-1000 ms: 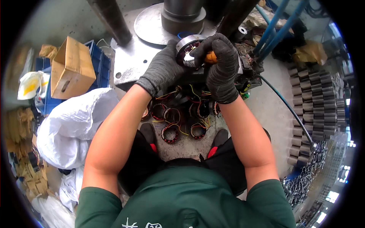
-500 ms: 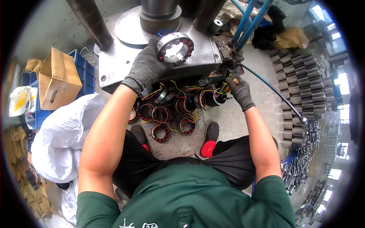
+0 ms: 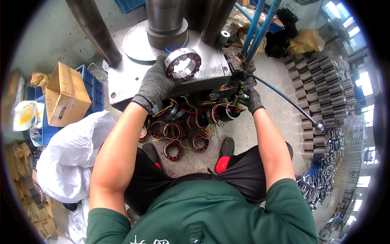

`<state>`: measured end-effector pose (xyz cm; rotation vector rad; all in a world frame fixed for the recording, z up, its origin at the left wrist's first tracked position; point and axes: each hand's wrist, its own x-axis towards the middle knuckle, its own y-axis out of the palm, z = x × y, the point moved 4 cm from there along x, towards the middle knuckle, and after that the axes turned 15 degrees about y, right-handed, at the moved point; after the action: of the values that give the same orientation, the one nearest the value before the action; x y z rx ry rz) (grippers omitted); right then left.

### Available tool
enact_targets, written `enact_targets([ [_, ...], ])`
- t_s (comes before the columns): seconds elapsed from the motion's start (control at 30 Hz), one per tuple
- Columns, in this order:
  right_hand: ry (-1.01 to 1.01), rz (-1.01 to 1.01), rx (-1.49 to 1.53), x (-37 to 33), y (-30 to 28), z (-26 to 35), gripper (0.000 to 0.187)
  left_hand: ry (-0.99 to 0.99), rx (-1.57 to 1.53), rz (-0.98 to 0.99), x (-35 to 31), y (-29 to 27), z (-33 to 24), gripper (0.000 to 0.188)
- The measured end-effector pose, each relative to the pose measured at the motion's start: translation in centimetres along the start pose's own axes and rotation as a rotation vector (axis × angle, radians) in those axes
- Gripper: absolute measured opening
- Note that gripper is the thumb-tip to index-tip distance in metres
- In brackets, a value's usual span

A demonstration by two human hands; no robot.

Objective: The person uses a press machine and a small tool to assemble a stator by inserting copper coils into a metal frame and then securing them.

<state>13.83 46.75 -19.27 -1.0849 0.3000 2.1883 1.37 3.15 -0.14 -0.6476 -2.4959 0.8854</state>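
"One steel ring (image 3: pixel 180 53): where?"
"In the left hand (image 3: pixel 155 84), gripped by its rim. Wired rings (image 3: pixel 172 158) lie below that hand."
"And the right hand (image 3: pixel 253 100)?"
"Just beside a yellow-and-black object (image 3: pixel 240 88); whether it grips that, I cannot tell."

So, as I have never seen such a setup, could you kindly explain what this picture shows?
Certainly. A camera on the person's head looks down, so picture left is their left. There is no robot: these are gloved human hands. The left hand holds a metal ring with red parts inside, near the front edge of a metal table. On the table, a round plate lies under a thick column. The right hand is low beside the table; its grip is unclear. Below are wired rings.
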Motion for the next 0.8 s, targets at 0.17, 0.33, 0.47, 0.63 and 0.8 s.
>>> enact_targets([
  [0.17,0.134,0.091,0.176,1.9,3.4,-0.9,0.075,0.046,-0.239,-0.055,0.3,0.9,1.5,0.078],
  [0.33,0.153,0.170,0.150,3.8,-0.1,-3.2,0.038,-0.019,-0.119,0.048,-0.2,-0.4,-2.3,0.077],
  [0.47,0.110,0.089,0.085,-0.7,-0.1,-4.8,0.011,-0.045,-0.034,0.112,-0.8,-1.3,-1.7,0.075],
  [0.63,-0.330,0.189,-0.454,-9.5,-4.1,-4.8,0.011,0.071,-0.017,0.037,-0.7,-0.4,-1.8,0.063],
  [0.8,-0.271,0.148,-0.247,-23.4,-5.1,-6.9,0.035,0.069,-0.038,0.015,-1.1,0.0,-1.8,0.063],
])
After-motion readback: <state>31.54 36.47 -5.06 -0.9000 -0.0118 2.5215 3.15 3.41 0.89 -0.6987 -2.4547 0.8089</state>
